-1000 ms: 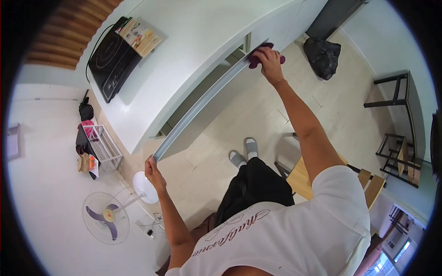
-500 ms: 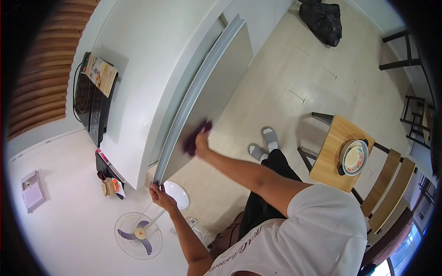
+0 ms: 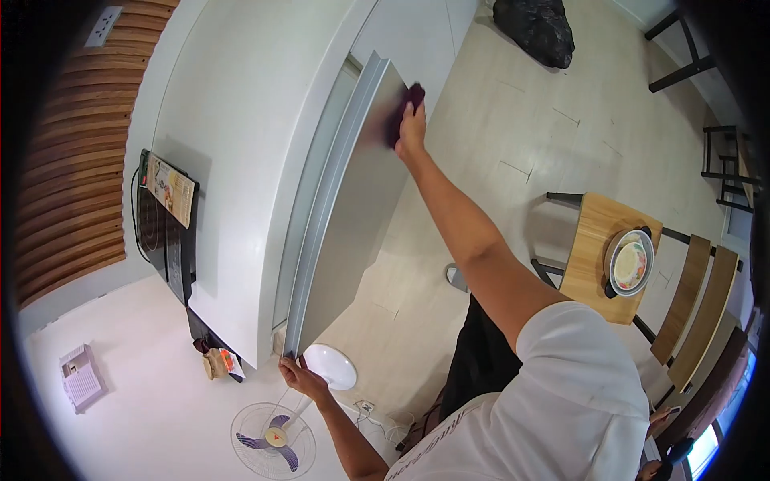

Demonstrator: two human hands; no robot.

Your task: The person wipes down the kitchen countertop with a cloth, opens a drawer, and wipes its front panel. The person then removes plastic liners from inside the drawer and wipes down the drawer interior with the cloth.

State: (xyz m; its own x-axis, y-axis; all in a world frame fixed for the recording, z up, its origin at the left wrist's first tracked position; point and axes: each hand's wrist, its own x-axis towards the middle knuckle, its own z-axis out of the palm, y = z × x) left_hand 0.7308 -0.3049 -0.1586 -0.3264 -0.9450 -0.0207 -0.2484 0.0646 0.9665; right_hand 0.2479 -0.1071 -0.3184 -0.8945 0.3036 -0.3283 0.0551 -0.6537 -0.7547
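A long grey drawer front (image 3: 353,208) with a pale metal top edge stands a little out from the white counter. My right hand (image 3: 411,132) presses a dark purple cloth (image 3: 415,94) against the face of the drawer front near its far end, fingers closed on the cloth. At the near end, my left hand (image 3: 305,378) has its fingers closed around the corner of the drawer front. The inside of the drawer is mostly hidden.
A black cooktop (image 3: 164,232) with a printed packet (image 3: 170,188) sits on the counter. Close to my left arm is a standing fan (image 3: 275,437). A wooden chair (image 3: 597,232) holds a bowl in a pan (image 3: 630,263). A black bag (image 3: 536,32) lies on the floor.
My right hand has slid the cloth along the drawer front from its middle towards the far end. The left hand keeps its hold on the near corner. The camera view has shifted.
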